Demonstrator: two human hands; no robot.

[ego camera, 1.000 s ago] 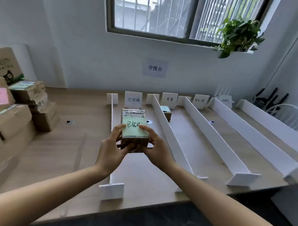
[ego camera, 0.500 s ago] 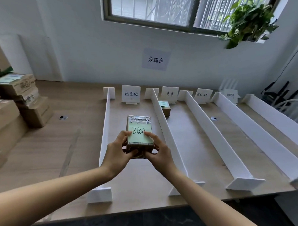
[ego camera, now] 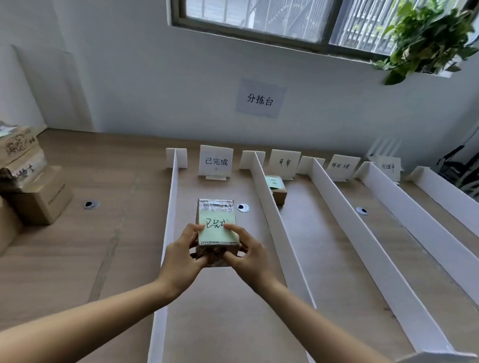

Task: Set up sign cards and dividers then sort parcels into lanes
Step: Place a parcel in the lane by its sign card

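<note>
A small cardboard parcel (ego camera: 216,226) with a green handwritten note on top is in the leftmost lane, between two white dividers (ego camera: 169,239) (ego camera: 276,226). My left hand (ego camera: 181,255) grips its near left side and my right hand (ego camera: 247,255) grips its near right side. At the far end of this lane stands a white sign card (ego camera: 216,161) reading 已完成. Three more sign cards (ego camera: 284,163) (ego camera: 342,166) (ego camera: 388,167) head the lanes to the right. Another small parcel (ego camera: 276,187) with a green note lies in the second lane by its card.
Stacked cardboard boxes (ego camera: 21,174) stand at the left on the wooden table (ego camera: 71,257). Further white dividers (ego camera: 373,244) (ego camera: 432,227) run to the right. A paper sign (ego camera: 260,99) hangs on the wall, a plant (ego camera: 424,41) on the windowsill.
Both hands have carried the parcel forward along the leftmost lane toward its sign card, and the view has moved closer to the table and turned slightly left.
</note>
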